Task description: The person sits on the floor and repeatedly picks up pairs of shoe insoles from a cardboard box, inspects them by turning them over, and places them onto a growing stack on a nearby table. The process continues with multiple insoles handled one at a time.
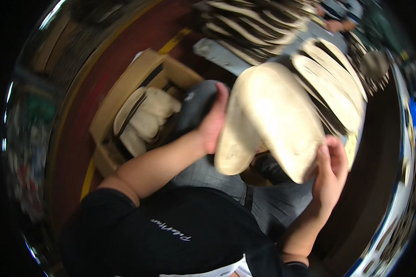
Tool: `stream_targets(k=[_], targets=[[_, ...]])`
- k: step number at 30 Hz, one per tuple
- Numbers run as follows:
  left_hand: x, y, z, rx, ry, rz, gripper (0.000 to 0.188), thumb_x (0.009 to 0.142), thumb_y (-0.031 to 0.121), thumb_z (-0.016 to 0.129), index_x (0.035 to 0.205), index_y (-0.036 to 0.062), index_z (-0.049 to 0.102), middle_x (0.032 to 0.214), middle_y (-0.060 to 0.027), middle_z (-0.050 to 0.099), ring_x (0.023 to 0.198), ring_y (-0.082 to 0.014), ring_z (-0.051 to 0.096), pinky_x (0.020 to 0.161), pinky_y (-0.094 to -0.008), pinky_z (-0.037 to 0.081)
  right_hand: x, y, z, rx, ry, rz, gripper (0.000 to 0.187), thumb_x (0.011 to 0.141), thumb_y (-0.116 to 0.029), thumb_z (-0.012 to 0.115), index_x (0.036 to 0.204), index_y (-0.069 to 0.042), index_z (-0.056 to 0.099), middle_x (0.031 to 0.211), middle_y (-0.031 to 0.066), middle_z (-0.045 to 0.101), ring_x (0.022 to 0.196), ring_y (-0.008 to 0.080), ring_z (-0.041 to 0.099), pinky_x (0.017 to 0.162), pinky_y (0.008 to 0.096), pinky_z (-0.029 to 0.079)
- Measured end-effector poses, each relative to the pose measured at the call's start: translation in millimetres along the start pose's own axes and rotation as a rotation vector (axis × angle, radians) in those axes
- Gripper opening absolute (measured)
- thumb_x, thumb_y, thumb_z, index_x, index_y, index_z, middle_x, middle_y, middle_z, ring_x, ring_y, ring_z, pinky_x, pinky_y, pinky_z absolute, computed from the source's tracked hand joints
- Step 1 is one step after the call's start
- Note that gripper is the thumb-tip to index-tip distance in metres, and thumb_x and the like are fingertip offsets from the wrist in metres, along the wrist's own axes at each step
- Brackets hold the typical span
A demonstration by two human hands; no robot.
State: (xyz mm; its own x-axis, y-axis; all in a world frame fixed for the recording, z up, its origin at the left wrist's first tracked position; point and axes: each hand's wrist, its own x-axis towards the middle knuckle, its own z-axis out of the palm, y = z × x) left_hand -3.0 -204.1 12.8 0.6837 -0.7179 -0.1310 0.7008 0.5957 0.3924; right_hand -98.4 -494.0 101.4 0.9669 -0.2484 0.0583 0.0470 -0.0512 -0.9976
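A pair of cream shoe insoles, the left one [238, 138] and the wider right one [289, 120], hangs between my hands above my lap. They overlap at the top and spread apart at the lower ends. My left hand [211, 124] holds the outer edge of the left insole, thumb pointing up and the other fingers hidden behind it. With its fingertips, my right hand [330, 168] pinches the lower right edge of the right insole. The picture is slightly blurred around both pieces.
At my left stands an open cardboard box [107, 108] with several insoles [148, 115] inside. Ahead, a grey table [222, 56] carries a tall insole stack [259, 27] and more loose insoles [330, 85]. Another person's hand [335, 25] shows beyond it.
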Motion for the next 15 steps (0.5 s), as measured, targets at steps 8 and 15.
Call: stream_targets(k=[8,15], targets=[[-23.9,-17.9,38.3,0.179,0.106,0.293,0.079,0.104,0.024,0.094,0.169,-0.0019,0.057,0.158,-0.0217,0.073,0.148,-0.032,0.072,0.125,-0.0518,0.06,-34.7,47.3,96.1,-0.173,-0.006,-0.118,0.014,0.124,-0.012,0.067,0.128,-0.004,0.057,0.115,-0.0002,0.06,0.093,0.0057,0.052,0.082,0.023,0.044],[-87.5,64.9,1.1,0.244,0.3,0.204,0.061,0.103,0.02,0.095,0.151,-0.0097,0.072,0.137,-0.0225,0.084,0.123,-0.0304,0.085,0.109,-0.0475,0.07,-25.6,43.5,144.5,-0.133,-0.519,-0.009,0.02,0.115,-0.003,0.078,0.128,-0.001,0.062,0.112,0.004,0.07,0.1,0.0126,0.066,0.092,0.0292,0.056]])
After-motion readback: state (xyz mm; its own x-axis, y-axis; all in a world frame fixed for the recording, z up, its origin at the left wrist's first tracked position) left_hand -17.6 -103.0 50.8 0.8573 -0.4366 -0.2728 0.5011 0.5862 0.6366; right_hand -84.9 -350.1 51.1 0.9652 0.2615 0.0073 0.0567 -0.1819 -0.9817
